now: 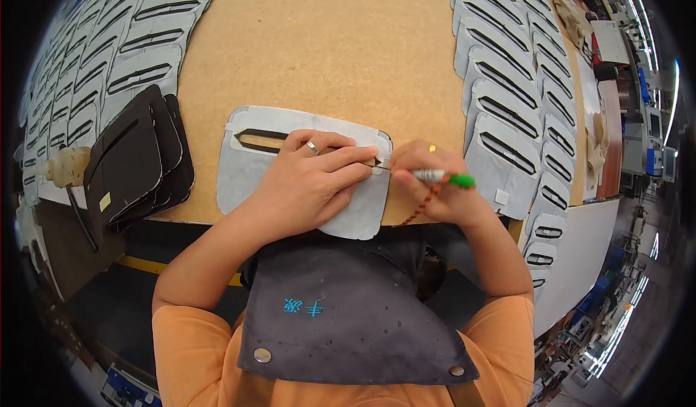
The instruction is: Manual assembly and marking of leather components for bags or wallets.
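A light grey, rounded panel [246,171] with a dark-edged slot lies in front of me at the near edge of the table. My left hand [315,178] rests flat on it, fingers stretched across the slot and toward its right end. My right hand [435,182] grips a slim pointed tool [433,175] with a white and green handle, slightly blurred. The thin tip of this tool touches or hovers at the slot's right end, beside my left fingertips; I cannot tell which. A red-orange braided cord [420,207] hangs by my right wrist.
Overlapping rows of similar grey slotted panels [500,109] run along the right side, with more panels [148,40] at the left. A pile of dark brown pieces [127,160] sits at the left, near a yellowish bottle [67,167]. The brown tabletop [319,44] stretches ahead.
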The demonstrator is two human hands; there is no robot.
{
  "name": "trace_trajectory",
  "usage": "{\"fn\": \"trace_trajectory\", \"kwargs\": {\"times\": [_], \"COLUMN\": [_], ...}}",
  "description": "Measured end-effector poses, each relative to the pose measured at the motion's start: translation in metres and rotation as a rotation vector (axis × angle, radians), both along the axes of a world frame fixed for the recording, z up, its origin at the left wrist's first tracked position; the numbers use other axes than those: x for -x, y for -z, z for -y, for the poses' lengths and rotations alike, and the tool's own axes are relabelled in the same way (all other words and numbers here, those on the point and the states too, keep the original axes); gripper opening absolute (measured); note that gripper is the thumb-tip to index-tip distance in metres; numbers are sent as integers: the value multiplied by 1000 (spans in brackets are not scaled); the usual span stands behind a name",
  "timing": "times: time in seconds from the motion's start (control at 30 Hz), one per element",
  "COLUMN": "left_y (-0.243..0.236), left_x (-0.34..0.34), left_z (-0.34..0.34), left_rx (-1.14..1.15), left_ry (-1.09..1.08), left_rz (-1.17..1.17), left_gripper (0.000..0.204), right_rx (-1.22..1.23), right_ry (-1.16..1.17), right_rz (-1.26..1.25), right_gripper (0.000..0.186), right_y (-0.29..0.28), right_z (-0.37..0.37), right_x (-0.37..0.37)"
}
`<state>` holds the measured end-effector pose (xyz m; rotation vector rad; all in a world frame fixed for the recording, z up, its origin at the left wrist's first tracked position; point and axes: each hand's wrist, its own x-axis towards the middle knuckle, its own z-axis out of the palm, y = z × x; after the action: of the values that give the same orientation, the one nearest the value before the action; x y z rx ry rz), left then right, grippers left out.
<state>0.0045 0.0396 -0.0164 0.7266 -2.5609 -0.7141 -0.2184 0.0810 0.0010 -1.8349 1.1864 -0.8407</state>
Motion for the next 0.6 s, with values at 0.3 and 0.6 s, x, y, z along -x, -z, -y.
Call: {"fn": "trace_trajectory", "kwargs": {"times": [0.3,0.6], "left_y": [5,5], "left_x": [7,9], "left_z": [-2,-3], "left_rx": [13,12], "left_ry": [-69,-96], "left_rz": [-41,-65], "left_gripper": [17,11], "right_rx": [393,201], "right_ry": [-33,281], "right_rz": [-333,62], "right_gripper": [17,14], "right_y": [12,22], "right_z": [-36,-45], "right_x": [6,-3]}}
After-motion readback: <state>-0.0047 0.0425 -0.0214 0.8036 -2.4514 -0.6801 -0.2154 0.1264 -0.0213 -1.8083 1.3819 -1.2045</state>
